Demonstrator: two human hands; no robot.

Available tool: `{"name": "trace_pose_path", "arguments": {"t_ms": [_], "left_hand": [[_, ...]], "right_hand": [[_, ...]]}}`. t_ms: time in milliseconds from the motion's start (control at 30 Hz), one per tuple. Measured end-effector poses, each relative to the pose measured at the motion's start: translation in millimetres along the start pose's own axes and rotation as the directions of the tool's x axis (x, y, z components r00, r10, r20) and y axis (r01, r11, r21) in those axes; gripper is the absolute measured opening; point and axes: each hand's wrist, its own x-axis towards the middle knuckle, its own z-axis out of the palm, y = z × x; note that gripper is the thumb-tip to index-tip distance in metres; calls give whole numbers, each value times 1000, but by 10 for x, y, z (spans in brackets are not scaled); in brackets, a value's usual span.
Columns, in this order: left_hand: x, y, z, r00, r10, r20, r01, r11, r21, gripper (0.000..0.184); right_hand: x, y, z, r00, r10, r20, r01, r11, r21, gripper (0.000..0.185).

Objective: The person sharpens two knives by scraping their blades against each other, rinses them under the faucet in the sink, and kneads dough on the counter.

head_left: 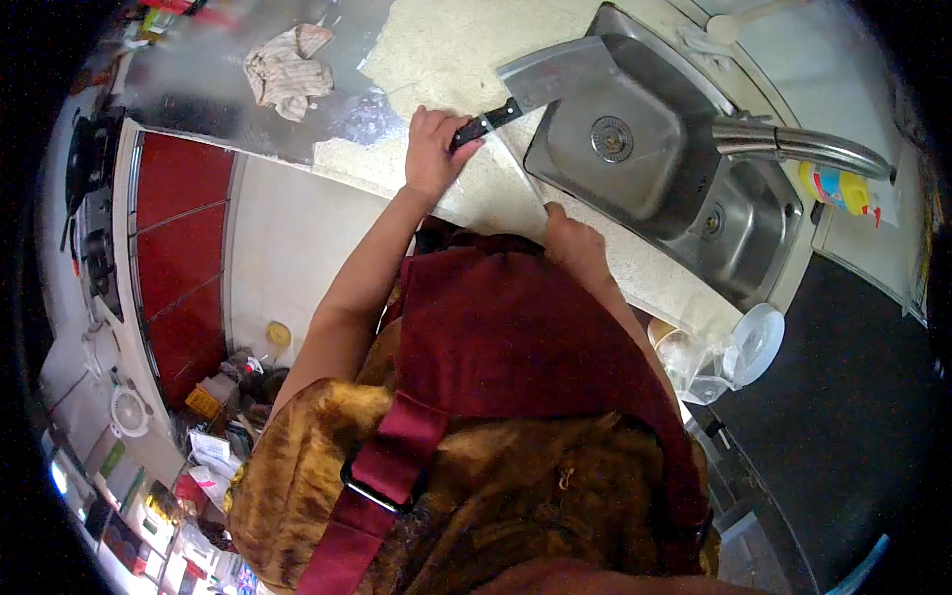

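Observation:
A cleaver (560, 74) with a broad grey blade and a black riveted handle lies across the counter edge, its blade reaching over the sink. My left hand (433, 154) is closed around the end of that handle. In my right hand (577, 243), fingers wrapped, is a narrow pale stick-like tool (518, 169); its exact kind is unclear. The tool slants up and left from my fist, and its far end meets or overlaps the cleaver's handle. Whether the two touch cannot be made out.
A steel double sink (635, 188) with a faucet (803, 147) adjoins the pale counter (436, 50). A crumpled striped cloth (290, 71) lies at upper left. A yellow bottle (838, 186) stands behind the faucet. Plastic containers (759, 345) sit at the counter's right end.

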Motion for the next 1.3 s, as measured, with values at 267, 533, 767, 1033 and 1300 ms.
{"name": "trace_pose_path", "arguments": {"t_ms": [267, 533, 767, 1033, 1300], "left_hand": [[13, 34, -25, 1000, -4, -4, 4, 1000, -17, 34], [9, -11, 2, 1000, 20, -20, -20, 1000, 11, 36], [6, 25, -15, 1000, 17, -12, -17, 999, 29, 34], [18, 29, -23, 999, 26, -39, -26, 1000, 3, 35], [-6, 0, -1, 1000, 12, -20, -12, 1000, 12, 36]], "right_hand": [[30, 38, -110, 993, 16, -119, -19, 999, -31, 22], [38, 64, 115, 995, -55, -82, 55, 998, -7, 27], [76, 46, -83, 995, 17, -97, -16, 1000, 12, 20], [89, 44, -141, 996, -40, -85, 34, 997, -72, 16], [156, -32, -121, 998, -70, -8, 68, 989, -130, 20]]}}
